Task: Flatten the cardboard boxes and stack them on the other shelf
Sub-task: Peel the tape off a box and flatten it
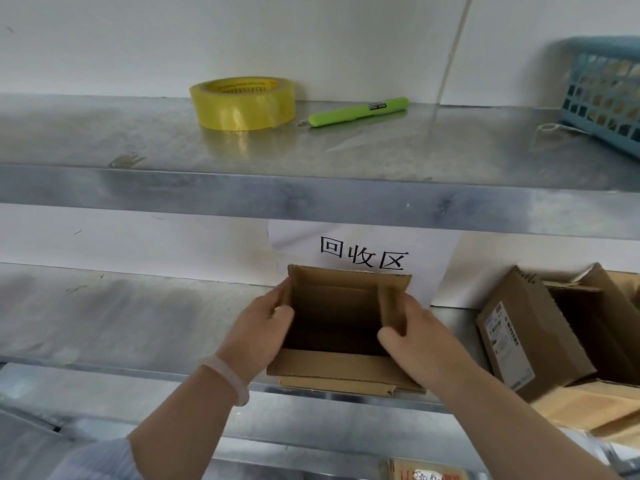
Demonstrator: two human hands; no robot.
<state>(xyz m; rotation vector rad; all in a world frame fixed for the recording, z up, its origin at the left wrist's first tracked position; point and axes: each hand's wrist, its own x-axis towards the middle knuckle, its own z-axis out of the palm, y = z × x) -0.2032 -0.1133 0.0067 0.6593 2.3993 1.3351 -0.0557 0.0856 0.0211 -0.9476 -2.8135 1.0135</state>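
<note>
A small open cardboard box (pixel 341 306) stands on the middle metal shelf (pixel 138 320), its opening facing me and its bottom flap hanging over the shelf's front edge. My left hand (pixel 263 327) grips the box's left wall, thumb inside. My right hand (pixel 412 337) grips the right wall, thumb curled over its inner flap. To the right, a larger cardboard box (pixel 526 334) with a shipping label lies tipped on the same shelf, with more flattened cardboard (pixel 588 403) below it.
On the upper shelf (pixel 311 199) lie a yellow tape roll (pixel 242 102), a green utility knife (pixel 356 110) and a blue plastic basket (pixel 606 91) at the right. A paper sign with black characters (pixel 363 252) hangs behind the box. Another labelled box (pixel 426 471) shows at the bottom.
</note>
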